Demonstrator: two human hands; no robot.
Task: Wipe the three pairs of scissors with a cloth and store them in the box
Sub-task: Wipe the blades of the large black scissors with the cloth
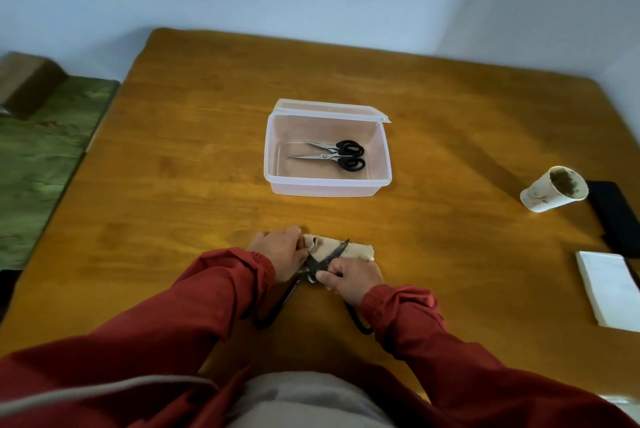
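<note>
Two pairs of black-handled scissors (pixel 349 163) lie in the open clear plastic box (pixel 273 181) mid-bench (pixel 173 150). Near the front edge, large black shears (pixel 334 253) lie spread open across a beige cloth (pixel 360 251), between both hands. The left hand (pixel 280 251) has its fingers curled round the bunched cloth, and the right hand (pixel 353 277) pinches the shears near the pivot.
</note>
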